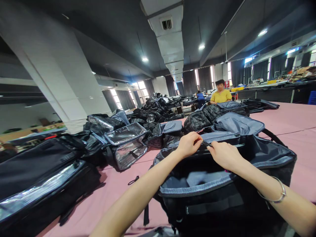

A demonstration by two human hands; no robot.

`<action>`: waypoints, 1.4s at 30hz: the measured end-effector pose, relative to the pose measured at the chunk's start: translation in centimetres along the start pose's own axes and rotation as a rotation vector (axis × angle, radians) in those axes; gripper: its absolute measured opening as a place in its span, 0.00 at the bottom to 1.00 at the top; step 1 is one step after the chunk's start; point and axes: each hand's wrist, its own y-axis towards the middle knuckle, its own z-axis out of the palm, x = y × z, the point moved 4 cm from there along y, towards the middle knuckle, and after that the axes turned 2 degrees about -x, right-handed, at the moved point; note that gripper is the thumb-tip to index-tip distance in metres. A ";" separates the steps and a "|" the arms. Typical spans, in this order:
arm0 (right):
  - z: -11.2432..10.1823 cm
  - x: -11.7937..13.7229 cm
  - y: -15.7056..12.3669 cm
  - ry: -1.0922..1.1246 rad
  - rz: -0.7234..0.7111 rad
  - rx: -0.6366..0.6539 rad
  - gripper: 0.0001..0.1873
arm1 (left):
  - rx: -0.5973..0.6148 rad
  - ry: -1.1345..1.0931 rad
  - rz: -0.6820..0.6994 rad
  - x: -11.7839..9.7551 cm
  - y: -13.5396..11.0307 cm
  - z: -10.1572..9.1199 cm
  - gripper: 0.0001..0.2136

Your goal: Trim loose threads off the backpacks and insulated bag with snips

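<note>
A large black bag [217, 194] with grey-blue lining lies open on the pink table [118, 184] right in front of me. Both my hands reach into its far inner edge. My left hand [189, 144] is closed, pinching the lining edge beside a small black zipper pull [206, 144]. My right hand [222, 154] is closed too, its fingertips pinched on that zipper pull. A silver bangle [277, 192] sits on my right wrist. The lid flap [239, 123] of the bag stands folded back behind my hands.
Several black bags with clear plastic panels [125, 141] are piled on the left and at the back. A person in a yellow shirt [221, 95] sits across the table. A loose black strap loop [133, 180] lies on the table. A white pillar [56, 72] stands left.
</note>
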 end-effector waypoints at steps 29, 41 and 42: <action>2.9 0.4 0.3 0.149 0.030 -0.214 0.11 | 0.045 0.266 -0.378 1.1 -0.8 -0.8 0.09; 2.7 0.5 0.2 0.088 0.032 -0.194 0.11 | 0.044 0.255 -0.370 0.8 -0.9 -0.9 0.09; 2.8 0.5 0.2 0.093 0.039 -0.210 0.11 | 0.052 0.244 -0.386 0.8 -0.9 -1.0 0.09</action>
